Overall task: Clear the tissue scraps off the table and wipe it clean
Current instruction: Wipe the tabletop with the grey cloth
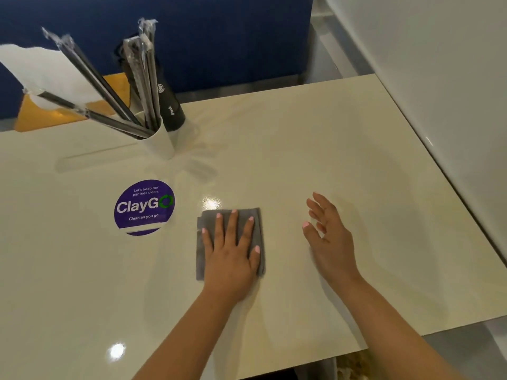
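Observation:
A folded grey cloth (201, 242) lies flat on the cream table (329, 149), near the middle. My left hand (231, 256) presses down on it with straight, spread fingers. To its right, my right hand (327, 237) hovers just above the table with relaxed, spread fingers and holds nothing. No tissue scraps show on the tabletop.
A white cup (160, 144) of wrapped black straws (93, 78) stands at the back left, with a black flask (171, 111) behind it. A tissue box (41, 78) sits at the far left. A purple round sticker (144, 207) is left of the cloth. A white wall (439, 91) borders the right edge.

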Demonstrator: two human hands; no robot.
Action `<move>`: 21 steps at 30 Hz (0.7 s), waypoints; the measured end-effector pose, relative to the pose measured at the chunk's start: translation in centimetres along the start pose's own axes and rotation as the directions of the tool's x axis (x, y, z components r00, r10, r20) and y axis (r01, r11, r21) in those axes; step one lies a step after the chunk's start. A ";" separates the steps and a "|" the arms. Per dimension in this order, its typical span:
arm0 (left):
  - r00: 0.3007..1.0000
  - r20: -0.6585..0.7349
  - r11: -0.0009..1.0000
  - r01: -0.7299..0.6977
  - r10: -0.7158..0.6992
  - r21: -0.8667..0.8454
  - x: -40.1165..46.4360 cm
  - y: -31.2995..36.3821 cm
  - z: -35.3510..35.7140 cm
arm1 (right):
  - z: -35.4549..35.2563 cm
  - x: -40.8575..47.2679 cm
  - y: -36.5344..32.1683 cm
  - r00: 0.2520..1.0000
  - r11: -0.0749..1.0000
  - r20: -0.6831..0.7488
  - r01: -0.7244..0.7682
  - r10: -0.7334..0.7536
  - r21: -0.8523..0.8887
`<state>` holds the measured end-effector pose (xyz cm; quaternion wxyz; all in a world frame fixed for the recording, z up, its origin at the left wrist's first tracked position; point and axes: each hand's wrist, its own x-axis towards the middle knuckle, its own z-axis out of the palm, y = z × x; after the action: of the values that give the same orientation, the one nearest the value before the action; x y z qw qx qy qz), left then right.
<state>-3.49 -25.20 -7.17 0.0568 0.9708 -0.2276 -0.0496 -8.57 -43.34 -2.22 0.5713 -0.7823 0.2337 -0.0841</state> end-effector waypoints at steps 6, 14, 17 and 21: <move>0.993 0.111 0.999 0.024 -0.028 0.033 5.1 -1.7 -1.5 | 0.5 -0.3 -0.3 0.998 0.999 0.054 0.015 -0.013 -0.039; 1.000 0.011 1.000 0.010 -0.010 0.009 -1.4 -2.4 0.0 | 2.0 -1.4 -0.9 1.000 0.999 0.017 -0.025 0.025 -0.030; 0.998 0.041 0.998 -0.055 0.055 0.018 0.9 -2.1 -0.9 | 3.5 -1.6 -1.8 1.000 0.999 0.008 -0.004 0.004 -0.033; 0.997 0.078 0.999 0.001 -0.004 0.036 2.5 -6.4 -1.8 | 4.5 -2.4 -2.4 0.999 1.000 -0.047 -0.014 0.013 -0.009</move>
<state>1.73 -20.46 -6.39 0.0303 0.9693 -0.2292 -0.0836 -8.28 -37.81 -1.18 0.5626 -0.7810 0.2527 -0.0977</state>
